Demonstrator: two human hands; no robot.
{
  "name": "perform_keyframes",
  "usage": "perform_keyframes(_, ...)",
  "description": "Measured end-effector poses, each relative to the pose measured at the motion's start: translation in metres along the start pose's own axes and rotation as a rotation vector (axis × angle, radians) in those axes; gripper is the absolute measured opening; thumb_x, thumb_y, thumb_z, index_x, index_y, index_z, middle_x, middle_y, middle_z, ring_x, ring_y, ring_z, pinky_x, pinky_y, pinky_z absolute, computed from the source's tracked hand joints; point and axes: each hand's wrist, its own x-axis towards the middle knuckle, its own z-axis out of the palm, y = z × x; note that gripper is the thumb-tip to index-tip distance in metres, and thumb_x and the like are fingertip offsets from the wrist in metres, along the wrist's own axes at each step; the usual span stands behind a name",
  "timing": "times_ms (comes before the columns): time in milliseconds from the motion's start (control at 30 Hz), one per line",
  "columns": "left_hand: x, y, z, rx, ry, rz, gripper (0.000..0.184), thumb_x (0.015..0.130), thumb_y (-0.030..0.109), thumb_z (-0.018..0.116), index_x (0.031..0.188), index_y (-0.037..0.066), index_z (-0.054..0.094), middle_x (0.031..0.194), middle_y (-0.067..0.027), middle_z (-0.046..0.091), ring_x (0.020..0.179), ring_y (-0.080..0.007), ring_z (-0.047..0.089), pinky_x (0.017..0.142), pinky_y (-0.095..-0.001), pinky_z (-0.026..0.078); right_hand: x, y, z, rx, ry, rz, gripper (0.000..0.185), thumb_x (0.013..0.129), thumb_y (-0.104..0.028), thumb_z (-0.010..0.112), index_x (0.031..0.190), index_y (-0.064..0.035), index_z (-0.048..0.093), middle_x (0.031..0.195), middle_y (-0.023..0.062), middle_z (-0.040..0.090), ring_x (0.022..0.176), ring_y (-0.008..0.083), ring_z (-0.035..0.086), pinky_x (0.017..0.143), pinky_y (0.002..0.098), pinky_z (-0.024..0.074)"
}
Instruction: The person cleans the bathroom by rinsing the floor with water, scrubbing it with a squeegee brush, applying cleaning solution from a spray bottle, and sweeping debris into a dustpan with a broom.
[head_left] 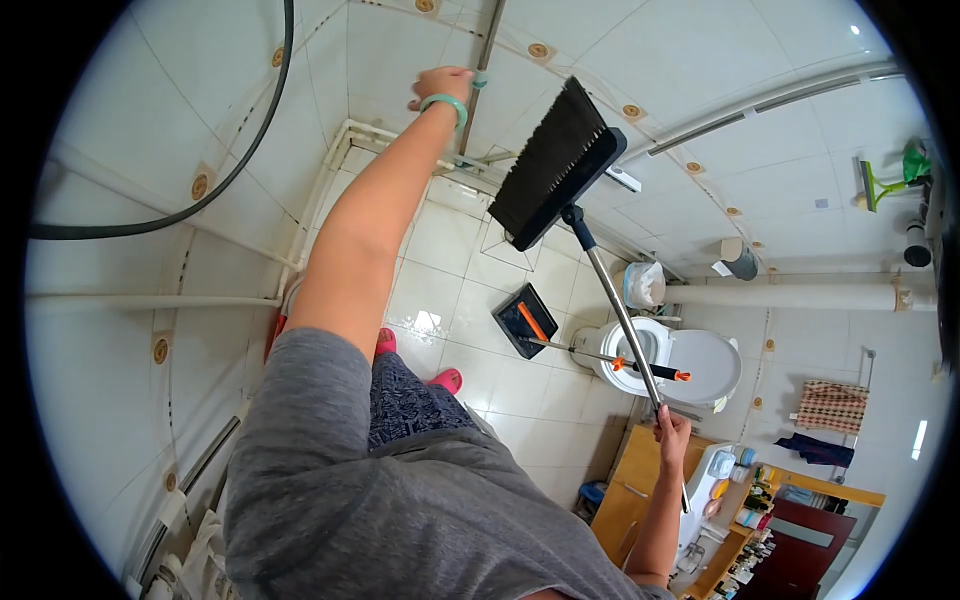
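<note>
Head view: the right hand (673, 436) grips the broom (612, 296), bristles (550, 160) raised between the hands, best steadied by a firm hold, while the left hand (443, 87) meets the pole (489, 45), grip unclear.

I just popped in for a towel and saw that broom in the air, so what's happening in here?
A person's right hand grips a broom by the handle, raised off the floor. The left hand is up at a metal pole by the tiled wall; whether it grips it is unclear. A long-handled dustpan sits on the floor near the toilet, untouched by either hand.
</note>
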Motion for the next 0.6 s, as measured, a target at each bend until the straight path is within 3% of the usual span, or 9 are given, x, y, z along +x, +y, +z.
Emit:
perform_keyframes(67,0.001,0.002,0.008,-0.369,-0.29,0.205,0.025,0.074,0.024,0.067,0.091,0.005,0.067,0.084,-0.0056,0.066,0.076,-0.0105,0.058,0.076,-0.0248,0.044,-0.001,-0.003,0.001,0.018,0.049,-0.015,0.048,0.084,-0.041,0.055,0.053,-0.0034,0.05,0.046,-0.002,0.04,0.041,0.0049,0.035,0.039,0.0211,0.0258)
perform_keyframes(133,-0.006,0.024,0.012,-0.318,-0.463,0.327,0.027,0.076,0.02,0.066,0.094,0.001,0.065,0.091,-0.0051,0.065,0.085,-0.0089,0.057,0.078,-0.0223,0.042,-0.001,-0.007,0.0,0.03,0.036,-0.014,0.048,0.083,-0.041,0.055,0.053,-0.0035,0.05,0.046,-0.0021,0.04,0.041,0.0048,0.035,0.039,0.021,0.0255)
perform_keyframes(333,-0.019,0.056,0.015,-0.402,-0.646,0.412,0.027,0.078,0.023,0.065,0.098,0.005,0.065,0.095,-0.0031,0.064,0.094,-0.0111,0.055,0.089,-0.0264,0.038,0.001,-0.001,-0.001,0.047,0.032,-0.02,0.047,0.083,-0.04,0.055,0.055,-0.0037,0.05,0.046,-0.0026,0.04,0.041,0.0042,0.034,0.038,0.0208,0.0241)
perform_keyframes(600,-0.039,0.071,0.003,-0.375,-0.743,0.484,0.026,0.076,0.025,0.067,0.095,0.007,0.066,0.093,-0.0037,0.064,0.093,-0.012,0.055,0.088,-0.0276,0.038,-0.002,0.005,0.0,0.067,0.011,-0.013,0.046,0.084,-0.038,0.055,0.054,-0.0036,0.05,0.046,-0.0025,0.04,0.041,0.004,0.034,0.038,0.0207,0.0235)
